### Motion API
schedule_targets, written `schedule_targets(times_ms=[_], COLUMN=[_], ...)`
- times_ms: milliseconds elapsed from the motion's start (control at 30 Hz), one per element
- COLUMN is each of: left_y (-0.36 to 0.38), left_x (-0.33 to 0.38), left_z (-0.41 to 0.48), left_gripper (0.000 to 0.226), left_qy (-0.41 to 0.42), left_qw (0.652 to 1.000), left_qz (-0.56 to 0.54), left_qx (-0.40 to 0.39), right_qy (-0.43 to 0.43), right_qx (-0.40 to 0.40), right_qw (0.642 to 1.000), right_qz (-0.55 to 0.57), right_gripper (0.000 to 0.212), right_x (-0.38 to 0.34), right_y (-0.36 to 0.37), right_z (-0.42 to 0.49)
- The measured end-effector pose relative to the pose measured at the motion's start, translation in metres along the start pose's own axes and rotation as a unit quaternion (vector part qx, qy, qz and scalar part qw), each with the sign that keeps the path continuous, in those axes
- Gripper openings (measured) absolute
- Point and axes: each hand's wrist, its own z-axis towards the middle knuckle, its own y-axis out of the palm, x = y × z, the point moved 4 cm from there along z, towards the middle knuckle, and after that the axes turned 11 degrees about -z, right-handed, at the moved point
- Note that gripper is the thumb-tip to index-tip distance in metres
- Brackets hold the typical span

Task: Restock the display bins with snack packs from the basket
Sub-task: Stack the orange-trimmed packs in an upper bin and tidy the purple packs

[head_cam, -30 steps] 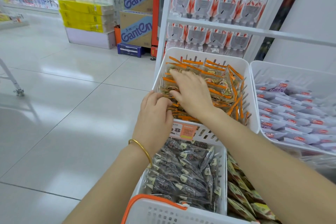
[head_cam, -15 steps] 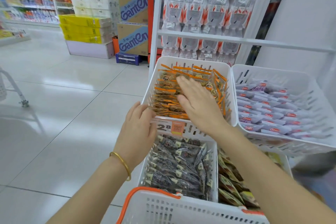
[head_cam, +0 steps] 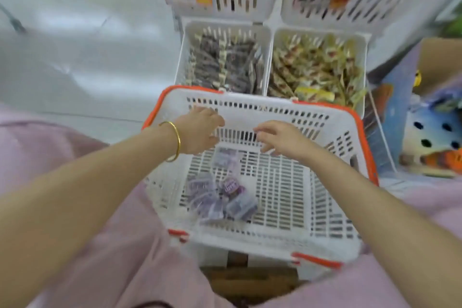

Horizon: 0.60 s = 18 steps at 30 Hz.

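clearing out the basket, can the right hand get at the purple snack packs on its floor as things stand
Probably yes. The right hand hovers open inside the white basket, just beyond the purple snack packs; nothing covers them, and the left hand is off to the side.

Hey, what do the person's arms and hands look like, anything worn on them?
No sleeves or gloves in view. The left hand has a thin gold bangle round its wrist; the right hand wears nothing visible.
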Motion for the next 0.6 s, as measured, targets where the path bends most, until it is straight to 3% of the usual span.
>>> schedule_targets(times_ms=[133, 233, 367, 433, 500, 600], left_y=[0.019, 0.03, 0.045, 0.052, 0.059, 0.062], left_x=[-0.012, -0.017, -0.025, -0.028, -0.029, -0.031], left_z=[0.002, 0.01, 0.02, 0.021, 0.021, 0.019], left_gripper=[0.048, 0.047, 0.045, 0.045, 0.045, 0.044], left_qy=[-0.015, -0.005, 0.03, 0.037, 0.035, 0.019], left_qw=[0.997, 0.995, 0.994, 0.994, 0.992, 0.992], left_qz=[0.035, 0.044, 0.059, 0.056, 0.056, 0.053], left_qx=[-0.06, -0.086, -0.09, -0.092, -0.103, -0.112], right_qy=[0.066, 0.049, 0.026, 0.058, 0.089, 0.123], right_qx=[-0.05, -0.044, -0.106, -0.071, -0.012, -0.039], right_qw=[0.997, 0.997, 0.981, 0.969, 0.955, 0.965], right_qz=[0.012, -0.049, -0.159, -0.229, -0.282, -0.228], right_gripper=[0.034, 0.036, 0.061, 0.068, 0.06, 0.043], right_x=[0.052, 0.072, 0.075, 0.073, 0.071, 0.075], right_y=[0.053, 0.095, 0.163, 0.183, 0.193, 0.19], right_z=[0.024, 0.052, 0.079, 0.082, 0.086, 0.094])
